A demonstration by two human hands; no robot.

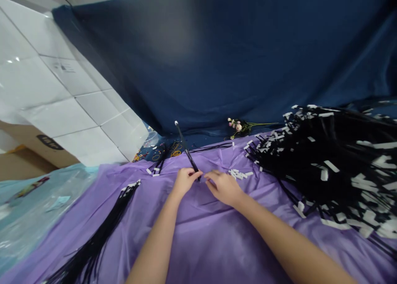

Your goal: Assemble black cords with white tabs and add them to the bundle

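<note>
Pinched between the thumb and fingers of my left hand (187, 179) is a thin black cord (186, 147) with a white tip. It slants up and to the left from my fingers, and its lower end pokes out just below them. My right hand (225, 187) is close beside that lower end, its fingers bent and slightly apart, with nothing visible in them. Several small white tags (238, 174) lie on the purple cloth (198, 242) just behind my right hand. Left of my arms lies a bundle of black cords (108, 222) with white ends.
A big heap of black cords (310, 151) with white tags covers the right side. Artificial flowers (238, 126) lie at the back before a dark blue curtain (217, 60). White boxes (83, 110) and an open cardboard box (37, 151) stand at left, near clear plastic (40, 222).
</note>
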